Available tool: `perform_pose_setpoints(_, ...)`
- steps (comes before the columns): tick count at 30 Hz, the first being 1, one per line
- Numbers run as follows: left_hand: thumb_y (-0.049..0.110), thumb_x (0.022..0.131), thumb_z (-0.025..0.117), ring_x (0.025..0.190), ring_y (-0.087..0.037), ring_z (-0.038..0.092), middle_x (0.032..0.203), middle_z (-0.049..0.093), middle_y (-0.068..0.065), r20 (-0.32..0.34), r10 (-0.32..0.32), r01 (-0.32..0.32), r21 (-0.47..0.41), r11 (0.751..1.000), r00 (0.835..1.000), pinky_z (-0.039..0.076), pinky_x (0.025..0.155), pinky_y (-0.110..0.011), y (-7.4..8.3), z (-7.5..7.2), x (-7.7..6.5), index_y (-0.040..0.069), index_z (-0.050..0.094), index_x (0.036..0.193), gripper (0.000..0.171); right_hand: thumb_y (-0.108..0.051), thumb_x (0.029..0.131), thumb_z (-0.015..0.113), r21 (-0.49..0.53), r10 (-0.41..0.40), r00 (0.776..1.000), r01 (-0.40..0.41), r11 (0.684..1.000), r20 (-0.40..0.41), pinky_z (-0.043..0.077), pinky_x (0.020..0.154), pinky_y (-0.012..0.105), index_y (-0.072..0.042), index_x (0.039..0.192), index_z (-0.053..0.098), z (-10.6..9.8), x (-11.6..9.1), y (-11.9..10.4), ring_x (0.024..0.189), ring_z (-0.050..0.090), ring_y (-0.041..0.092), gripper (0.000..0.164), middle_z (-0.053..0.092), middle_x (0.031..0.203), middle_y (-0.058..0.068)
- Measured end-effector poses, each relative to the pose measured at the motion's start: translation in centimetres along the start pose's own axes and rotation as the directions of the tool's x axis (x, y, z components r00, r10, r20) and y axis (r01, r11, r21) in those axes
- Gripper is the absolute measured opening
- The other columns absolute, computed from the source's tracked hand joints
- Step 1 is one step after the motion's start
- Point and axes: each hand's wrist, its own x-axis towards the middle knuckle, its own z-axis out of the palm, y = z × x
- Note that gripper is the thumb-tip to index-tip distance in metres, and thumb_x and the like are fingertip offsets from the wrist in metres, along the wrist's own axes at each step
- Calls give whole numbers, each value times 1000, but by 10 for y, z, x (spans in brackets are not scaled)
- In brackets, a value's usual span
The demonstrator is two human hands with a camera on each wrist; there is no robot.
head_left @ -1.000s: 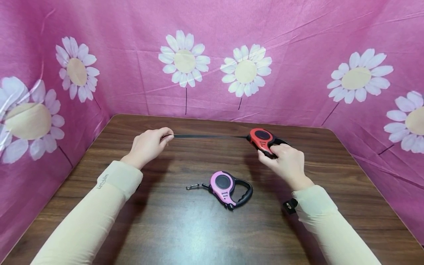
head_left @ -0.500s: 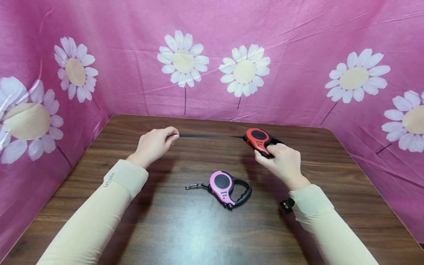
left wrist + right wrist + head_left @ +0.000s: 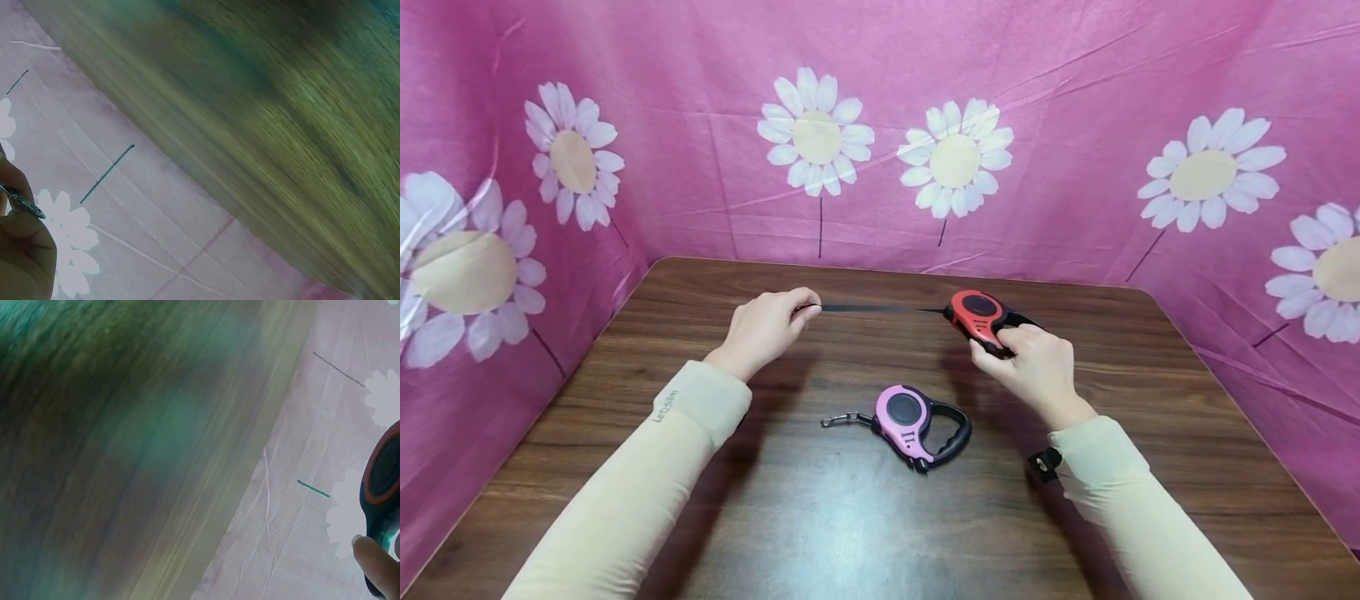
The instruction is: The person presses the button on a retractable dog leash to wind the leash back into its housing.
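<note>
My right hand (image 3: 1037, 367) grips the black handle of a red retractable dog leash (image 3: 976, 315), held above the far part of the table. A flat black strap (image 3: 880, 308) runs taut from its left end across to my left hand (image 3: 771, 325), which pinches the strap's end between thumb and fingers. In the left wrist view a metal clip (image 3: 25, 203) shows between those fingers. The red leash (image 3: 382, 472) is partly in the right wrist view, thumb on its handle. Nearer me, a pink retractable leash (image 3: 901, 419) lies flat, its metal clip (image 3: 841, 420) pointing left.
The brown wooden table (image 3: 820, 533) ends at a pink cloth backdrop (image 3: 880, 225) printed with large white daisies, which closes it in at the back and both sides. A light glare lies on the table's near middle.
My left hand has moved right and the red leash slightly left, so the strap between them is shorter. The pink leash has stayed put.
</note>
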Motion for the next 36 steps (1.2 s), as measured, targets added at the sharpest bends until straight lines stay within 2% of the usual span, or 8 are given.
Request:
perform_pose_setpoints(9, 37, 99, 59, 71, -18, 63, 76, 66, 9, -6, 23, -23, -16, 1000, 1000, 49, 62, -45, 11, 6, 4, 28, 67, 105, 14, -47, 79, 55, 3, -5, 1000, 5, 1000, 6, 25, 39, 35, -16, 53, 44, 4, 2, -4, 45, 45, 23, 42, 49, 52, 5)
perform_pose_setpoints(19, 38, 100, 57, 79, -23, 67, 86, 70, 6, 9, 38, -38, -11, 999, 999, 51, 65, -48, 24, 12, 8, 29, 67, 106, 15, -47, 78, 56, 25, -18, 1000, 18, 1000, 12, 25, 38, 35, -17, 54, 44, 6, 6, -12, 45, 43, 22, 41, 46, 52, 4)
perform_pose_setpoints(36, 38, 100, 56, 75, -18, 63, 83, 68, 8, 16, 73, -72, -19, 997, 997, 50, 65, -45, 41, 21, 17, 30, 67, 105, 14, -47, 79, 55, 59, -27, 999, 25, 998, 21, 24, 39, 31, -18, 53, 42, 14, 10, -25, 46, 43, 19, 41, 45, 53, 1)
